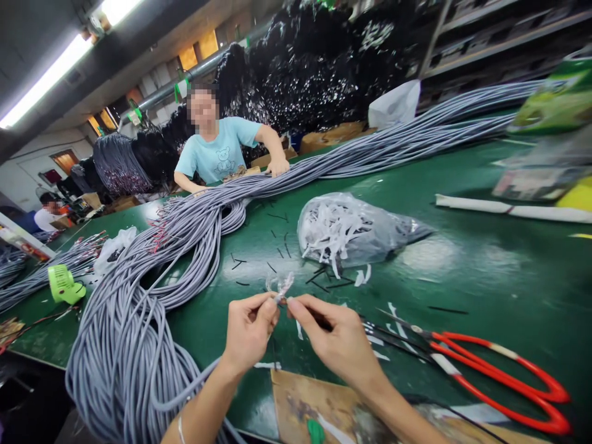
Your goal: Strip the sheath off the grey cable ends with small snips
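My left hand (250, 331) and my right hand (338, 340) meet above the green table (485, 277), both pinched on the end of a grey cable (280, 287) whose thin stripped wires fan out above the fingertips. The cable's grey length runs down under my left wrist toward the big bundle of grey cables (134, 345) at my left. A clear plastic bag of white strips (346, 231) lies just beyond my hands.
Red-handled scissors (499, 376) lie at my right. A cardboard piece (319, 407) sits at the near edge. Across the table a person in a light blue shirt (217, 154) handles the long cable bundle. A green handheld fan (65, 285) rests far left. Short black offcuts litter the table.
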Available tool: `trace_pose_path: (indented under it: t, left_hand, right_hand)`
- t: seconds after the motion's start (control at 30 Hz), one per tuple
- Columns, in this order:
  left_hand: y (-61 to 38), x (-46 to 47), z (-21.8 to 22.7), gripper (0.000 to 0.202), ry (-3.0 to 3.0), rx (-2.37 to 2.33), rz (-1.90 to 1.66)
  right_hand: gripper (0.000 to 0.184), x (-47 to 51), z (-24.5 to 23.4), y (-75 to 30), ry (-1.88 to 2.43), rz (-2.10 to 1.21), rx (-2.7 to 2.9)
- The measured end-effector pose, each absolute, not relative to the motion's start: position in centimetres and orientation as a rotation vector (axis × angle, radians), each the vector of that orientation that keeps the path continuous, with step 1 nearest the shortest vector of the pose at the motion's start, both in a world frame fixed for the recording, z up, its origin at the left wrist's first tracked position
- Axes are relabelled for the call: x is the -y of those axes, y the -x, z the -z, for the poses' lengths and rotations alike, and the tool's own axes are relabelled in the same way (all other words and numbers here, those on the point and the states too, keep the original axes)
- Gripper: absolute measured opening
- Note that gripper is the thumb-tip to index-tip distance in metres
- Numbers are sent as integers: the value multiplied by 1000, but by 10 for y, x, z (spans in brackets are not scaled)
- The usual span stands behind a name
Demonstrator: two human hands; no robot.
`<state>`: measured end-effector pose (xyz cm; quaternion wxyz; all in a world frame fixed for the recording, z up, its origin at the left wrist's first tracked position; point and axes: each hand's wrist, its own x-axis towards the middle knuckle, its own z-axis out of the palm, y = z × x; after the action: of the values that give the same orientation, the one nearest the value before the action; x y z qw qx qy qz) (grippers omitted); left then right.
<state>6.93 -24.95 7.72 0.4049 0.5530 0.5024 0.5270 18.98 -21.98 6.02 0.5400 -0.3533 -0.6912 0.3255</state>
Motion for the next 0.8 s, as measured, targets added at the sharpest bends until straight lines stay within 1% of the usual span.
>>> trace_pose_path:
  t: [0.17,0.33,0.43,0.5,0.57,0.63,0.7,0.77,0.8]
  left_hand:
    - [-69,251,-74,27,-1801,-1514,-1359]
    - [-73,250,-74,27,-1608,-1504,-1337]
    - [-77,251,-71,28,-1580,-1534,-1350]
    - [-79,251,-66,28,-1710,-1599,-1411]
    - [-78,251,-62,27,-1891,-1662,-1493]
    - [-76,248,-59,25,-1913,-1710,-1517]
    - [-71,241,-57,24,-1761,-1750,-1484]
    - [-66,234,-56,27,-1603,-1776,-1469]
    - [-64,232,-56,28,-1559,-1775,-1482]
  right_hand:
    - [41,221,-59,-188,836,-656,1662]
    - [26,223,-56,-189,682,-307,1685]
    - [23,220,-53,-191,606,-146,1690]
    - [24,217,-53,-191,637,-166,1681]
    - [27,217,-55,-189,721,-271,1656]
    - [28,222,-59,-186,774,-327,1637]
    - [28,231,-63,-184,632,-259,1710]
    - [28,239,-65,-182,427,-189,1797]
    - [28,241,-65,-182,395,-195,1798]
